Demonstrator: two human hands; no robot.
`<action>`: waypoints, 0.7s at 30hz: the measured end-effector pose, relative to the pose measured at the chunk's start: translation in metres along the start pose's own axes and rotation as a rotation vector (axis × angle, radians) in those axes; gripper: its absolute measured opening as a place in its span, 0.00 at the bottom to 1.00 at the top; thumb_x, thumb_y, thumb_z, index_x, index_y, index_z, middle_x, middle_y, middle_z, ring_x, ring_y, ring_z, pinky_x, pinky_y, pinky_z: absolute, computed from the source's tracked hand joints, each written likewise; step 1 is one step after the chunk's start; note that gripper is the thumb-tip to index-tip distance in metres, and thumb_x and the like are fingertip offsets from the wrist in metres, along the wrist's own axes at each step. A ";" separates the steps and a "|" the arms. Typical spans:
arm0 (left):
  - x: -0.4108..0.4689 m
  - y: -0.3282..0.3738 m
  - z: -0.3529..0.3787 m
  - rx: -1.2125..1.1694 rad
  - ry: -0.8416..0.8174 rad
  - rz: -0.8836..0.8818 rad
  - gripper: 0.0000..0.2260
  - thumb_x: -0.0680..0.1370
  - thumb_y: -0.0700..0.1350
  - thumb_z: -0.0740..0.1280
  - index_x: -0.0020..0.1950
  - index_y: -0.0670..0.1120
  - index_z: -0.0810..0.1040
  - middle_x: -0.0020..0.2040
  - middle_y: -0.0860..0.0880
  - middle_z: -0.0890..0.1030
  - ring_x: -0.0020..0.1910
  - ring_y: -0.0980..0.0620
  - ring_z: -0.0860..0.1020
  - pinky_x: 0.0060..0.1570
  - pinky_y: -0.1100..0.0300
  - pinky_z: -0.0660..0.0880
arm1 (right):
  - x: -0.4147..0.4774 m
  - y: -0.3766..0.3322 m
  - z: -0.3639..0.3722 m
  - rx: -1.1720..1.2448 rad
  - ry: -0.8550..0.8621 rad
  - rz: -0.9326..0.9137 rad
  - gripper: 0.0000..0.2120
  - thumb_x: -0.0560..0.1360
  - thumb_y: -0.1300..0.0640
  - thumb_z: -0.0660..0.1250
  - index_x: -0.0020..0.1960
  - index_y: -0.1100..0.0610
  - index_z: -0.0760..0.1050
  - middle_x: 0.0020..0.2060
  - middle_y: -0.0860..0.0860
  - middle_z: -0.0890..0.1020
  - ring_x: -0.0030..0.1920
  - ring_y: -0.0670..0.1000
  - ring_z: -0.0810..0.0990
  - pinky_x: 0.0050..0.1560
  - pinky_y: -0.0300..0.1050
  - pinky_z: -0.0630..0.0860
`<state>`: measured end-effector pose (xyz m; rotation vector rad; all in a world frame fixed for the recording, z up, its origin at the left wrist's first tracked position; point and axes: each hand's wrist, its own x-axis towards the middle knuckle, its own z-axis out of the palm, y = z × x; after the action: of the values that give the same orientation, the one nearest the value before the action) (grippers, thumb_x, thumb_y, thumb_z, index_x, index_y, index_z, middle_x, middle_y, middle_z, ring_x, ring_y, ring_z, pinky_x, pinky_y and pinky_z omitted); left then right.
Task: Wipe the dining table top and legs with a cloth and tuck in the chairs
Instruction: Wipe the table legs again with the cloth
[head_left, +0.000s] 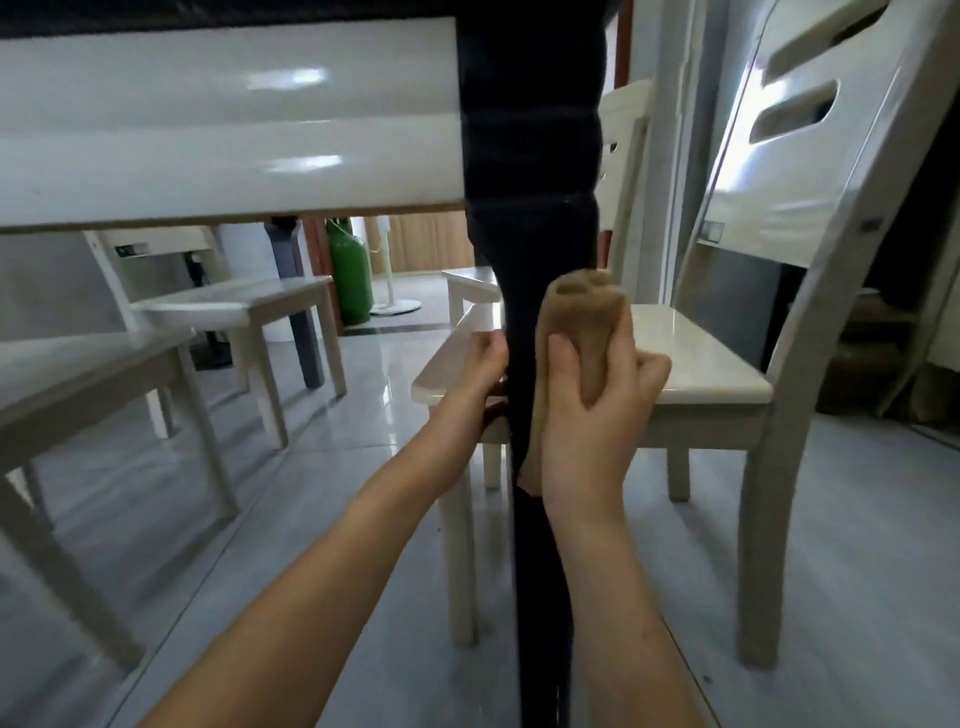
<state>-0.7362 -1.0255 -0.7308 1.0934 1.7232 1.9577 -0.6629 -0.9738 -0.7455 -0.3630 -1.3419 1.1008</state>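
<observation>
A dark table leg (530, 156) runs down the middle of the view, from under the glossy white table apron (228, 119). My right hand (592, 415) presses a rolled tan cloth (576, 322) against the leg's right side. My left hand (480, 379) wraps around the leg from the left, its fingers hidden behind it. A white chair (717, 364) stands just behind the leg, its seat level with my hands.
More white chairs stand at the left (88, 374) and under the table (249, 306). Another dark table leg (298, 312) and a green gas cylinder (349, 275) are farther back. A fan base (395, 304) rests on the glossy grey tiled floor (857, 545).
</observation>
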 end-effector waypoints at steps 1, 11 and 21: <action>0.000 0.001 0.001 0.010 0.002 -0.001 0.26 0.76 0.63 0.56 0.66 0.49 0.71 0.62 0.47 0.78 0.56 0.52 0.79 0.55 0.59 0.76 | -0.011 0.012 -0.005 -0.011 0.003 0.001 0.26 0.78 0.55 0.66 0.75 0.52 0.64 0.50 0.40 0.64 0.51 0.37 0.72 0.51 0.21 0.66; -0.003 0.006 0.004 0.047 0.017 -0.040 0.17 0.82 0.56 0.51 0.64 0.50 0.69 0.59 0.49 0.76 0.57 0.52 0.76 0.56 0.58 0.74 | -0.069 0.054 -0.023 -0.036 0.065 0.256 0.12 0.79 0.54 0.62 0.56 0.38 0.71 0.48 0.43 0.66 0.47 0.39 0.74 0.45 0.27 0.71; -0.003 -0.003 0.000 0.065 -0.030 0.009 0.15 0.77 0.63 0.53 0.56 0.59 0.73 0.54 0.57 0.79 0.55 0.57 0.78 0.58 0.57 0.74 | -0.002 0.015 -0.007 -0.021 -0.023 -0.084 0.19 0.79 0.51 0.64 0.69 0.48 0.68 0.51 0.43 0.66 0.52 0.38 0.72 0.51 0.22 0.66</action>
<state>-0.7351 -1.0266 -0.7348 1.1487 1.7806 1.8930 -0.6626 -0.9652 -0.7602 -0.3075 -1.3778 1.0251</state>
